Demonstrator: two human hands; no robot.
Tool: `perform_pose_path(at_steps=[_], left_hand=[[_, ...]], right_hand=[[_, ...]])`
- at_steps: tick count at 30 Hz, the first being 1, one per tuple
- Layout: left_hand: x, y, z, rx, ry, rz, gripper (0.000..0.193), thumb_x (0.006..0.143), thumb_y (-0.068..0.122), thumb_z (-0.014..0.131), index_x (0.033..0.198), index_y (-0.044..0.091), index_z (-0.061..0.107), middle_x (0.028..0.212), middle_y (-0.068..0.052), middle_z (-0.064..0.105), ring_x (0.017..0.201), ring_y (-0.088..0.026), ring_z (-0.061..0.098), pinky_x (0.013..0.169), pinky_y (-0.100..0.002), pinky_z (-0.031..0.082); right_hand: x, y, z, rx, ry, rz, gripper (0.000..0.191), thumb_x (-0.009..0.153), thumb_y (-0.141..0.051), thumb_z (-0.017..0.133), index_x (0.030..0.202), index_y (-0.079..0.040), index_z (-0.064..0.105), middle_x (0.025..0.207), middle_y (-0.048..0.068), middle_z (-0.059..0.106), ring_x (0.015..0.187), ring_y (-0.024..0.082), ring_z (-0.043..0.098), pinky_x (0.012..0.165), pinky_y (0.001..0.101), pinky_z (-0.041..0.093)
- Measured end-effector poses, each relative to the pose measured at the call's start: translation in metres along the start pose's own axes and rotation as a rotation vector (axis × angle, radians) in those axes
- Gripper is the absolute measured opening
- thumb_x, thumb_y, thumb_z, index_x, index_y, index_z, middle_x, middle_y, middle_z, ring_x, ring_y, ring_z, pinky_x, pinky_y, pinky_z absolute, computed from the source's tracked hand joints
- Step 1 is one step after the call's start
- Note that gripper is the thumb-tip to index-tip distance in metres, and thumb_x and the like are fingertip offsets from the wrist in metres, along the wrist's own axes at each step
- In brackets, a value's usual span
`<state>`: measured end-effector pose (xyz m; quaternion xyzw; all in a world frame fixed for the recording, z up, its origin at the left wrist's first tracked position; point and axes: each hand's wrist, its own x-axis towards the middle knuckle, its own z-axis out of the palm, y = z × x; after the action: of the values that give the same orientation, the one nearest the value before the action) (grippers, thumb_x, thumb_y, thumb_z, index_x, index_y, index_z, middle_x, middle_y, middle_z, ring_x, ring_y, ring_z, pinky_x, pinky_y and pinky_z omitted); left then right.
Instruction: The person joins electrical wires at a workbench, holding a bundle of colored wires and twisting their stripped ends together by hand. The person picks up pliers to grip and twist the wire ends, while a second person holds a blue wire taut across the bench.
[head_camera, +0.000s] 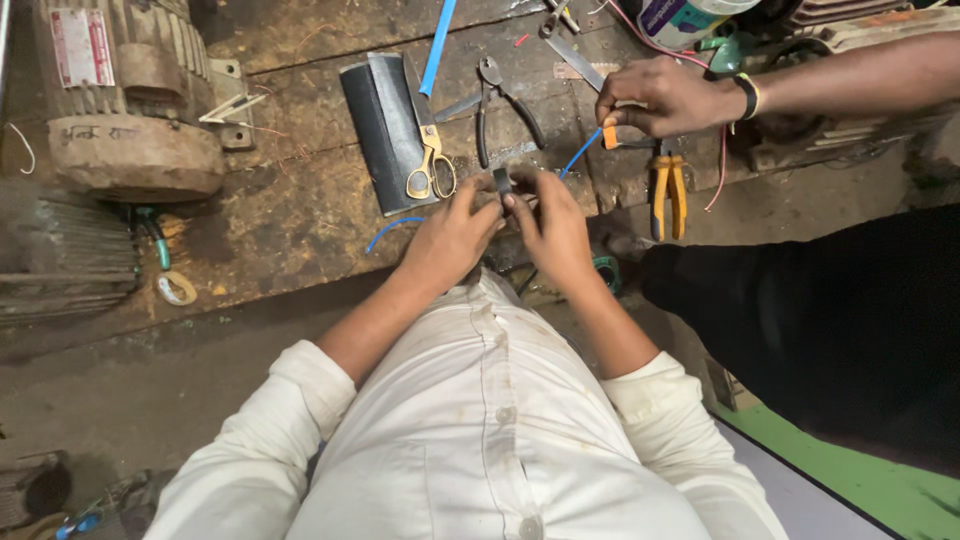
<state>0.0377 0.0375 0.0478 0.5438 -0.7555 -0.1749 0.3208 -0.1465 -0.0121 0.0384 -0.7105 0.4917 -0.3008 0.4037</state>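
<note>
My left hand (452, 235) and my right hand (553, 225) meet at the near edge of a worn wooden bench (300, 200). Together they pinch a small dark piece (501, 181) between the fingertips; what it is cannot be told. A thin blue wire (580, 153) runs from my hands up to the right. Just beyond my left hand lie gold-handled scissors (430, 150) on a folded black sheet (383, 125). Dark pliers (497, 105) lie beside them.
Another person's hand (665, 97) reaches in from the right, holding the blue wire's end near orange-handled pliers (668, 185). A large motor (120, 95) stands at the bench's far left. A blue strip (437, 45), red wire (722, 160) and small tools lie farther back.
</note>
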Motion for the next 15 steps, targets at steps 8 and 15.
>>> perform_pose_path(at_steps=[8,15], left_hand=[[0.001,-0.013,0.019,-0.322,-0.08,-0.18,0.022,0.102,0.019,0.063,0.109,-0.001,0.057,0.108,-0.023,0.06,0.097,-0.045,0.063,0.081,-0.051,0.052],[0.006,-0.015,0.019,-0.334,-0.053,-0.129,0.022,0.1,0.016,0.065,0.109,-0.002,0.057,0.107,-0.023,0.059,0.099,-0.047,0.061,0.082,-0.051,0.05]], right_hand=[[-0.045,0.023,0.015,0.795,0.068,0.565,0.048,0.097,-0.016,0.064,0.142,-0.013,0.049,0.132,0.008,0.062,0.102,0.017,0.064,0.081,0.0314,0.055],[-0.042,0.059,0.028,0.906,-0.053,0.464,0.056,0.102,-0.018,0.06,0.153,-0.015,0.038,0.137,0.003,0.055,0.118,0.013,0.058,0.095,0.0297,0.051]])
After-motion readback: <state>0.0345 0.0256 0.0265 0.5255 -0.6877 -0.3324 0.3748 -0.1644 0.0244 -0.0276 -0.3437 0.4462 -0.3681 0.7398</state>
